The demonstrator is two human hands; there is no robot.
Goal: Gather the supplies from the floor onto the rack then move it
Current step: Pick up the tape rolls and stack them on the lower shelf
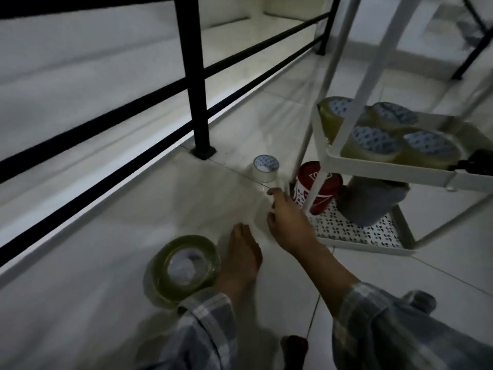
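The large tape roll (184,268), yellowish with a white core, lies flat on the pale tiled floor (93,303) just left of the left grip (241,260). That grip's fingers are straight and together, flat beside the roll, and its edge seems to touch the roll's side, though blur makes this hard to confirm. Plaid sleeves (386,324) cover both forearms. Ahead and to the right of it, the right grip (289,225) hangs above the floor with fingers apart and loosely bent, holding nothing. Just beyond its fingertips a small tape roll (265,168) with a blue-patterned top stands on the floor, apart from the hand. Right of the right grip is the white rack (330,153). Its lower tray (354,243) has a patterned base and carries a red can (324,182) and a grey bundle (373,202). Above and farther right, the middle tray (386,168) holds four tape rolls (373,137) packed side by side. Well beyond the left grip, a black railing (193,76) runs along the floor's edge.
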